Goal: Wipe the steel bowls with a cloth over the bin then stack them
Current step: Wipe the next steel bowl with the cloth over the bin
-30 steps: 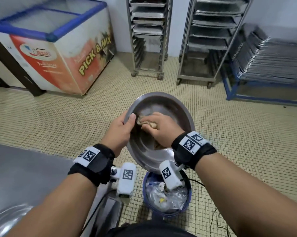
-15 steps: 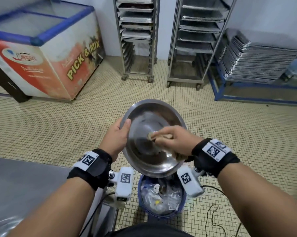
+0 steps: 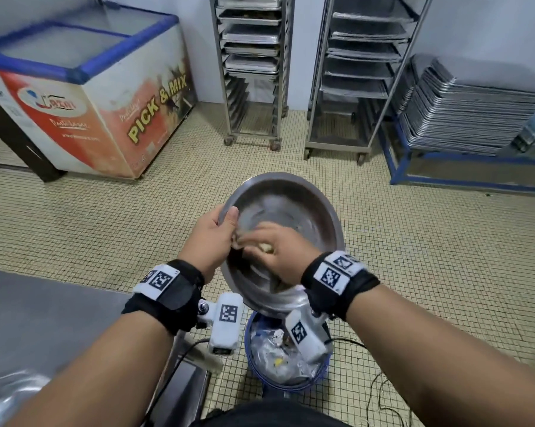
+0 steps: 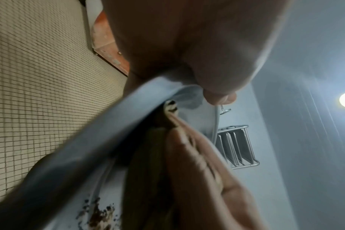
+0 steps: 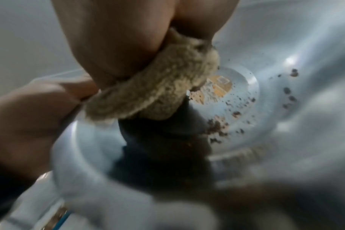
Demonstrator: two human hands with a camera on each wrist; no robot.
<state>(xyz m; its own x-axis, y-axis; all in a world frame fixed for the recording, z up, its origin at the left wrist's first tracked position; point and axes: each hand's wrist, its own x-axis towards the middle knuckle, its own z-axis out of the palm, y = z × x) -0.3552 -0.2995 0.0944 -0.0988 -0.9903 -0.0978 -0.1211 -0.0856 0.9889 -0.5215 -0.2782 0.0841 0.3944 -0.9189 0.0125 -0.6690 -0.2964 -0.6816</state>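
Note:
A large steel bowl point(image 3: 293, 208) is held tilted above the blue bin point(image 3: 286, 385), its inside facing me. My left hand point(image 3: 212, 234) grips the bowl's left rim point(image 4: 100, 140), thumb over the edge. My right hand point(image 3: 275, 252) is inside the bowl, curled round a beige cloth point(image 5: 154, 95) pressed against the left inner wall close to the left thumb. Brown crumbs point(image 5: 246, 105) cling to the bowl's bottom. Another steel bowl point(image 3: 10, 392) shows at the lower left on the counter.
A steel counter point(image 3: 44, 315) lies to my left. On the tiled floor beyond stand a chest freezer point(image 3: 84, 87), two tray racks point(image 3: 250, 69), and a blue frame with stacked trays point(image 3: 469, 112). The bin holds crumpled plastic waste. A cable point(image 3: 383, 392) trails on the floor.
The right hand with the cloth has swept from the bowl's middle toward its left wall near the left thumb. The left hand keeps its grip on the rim.

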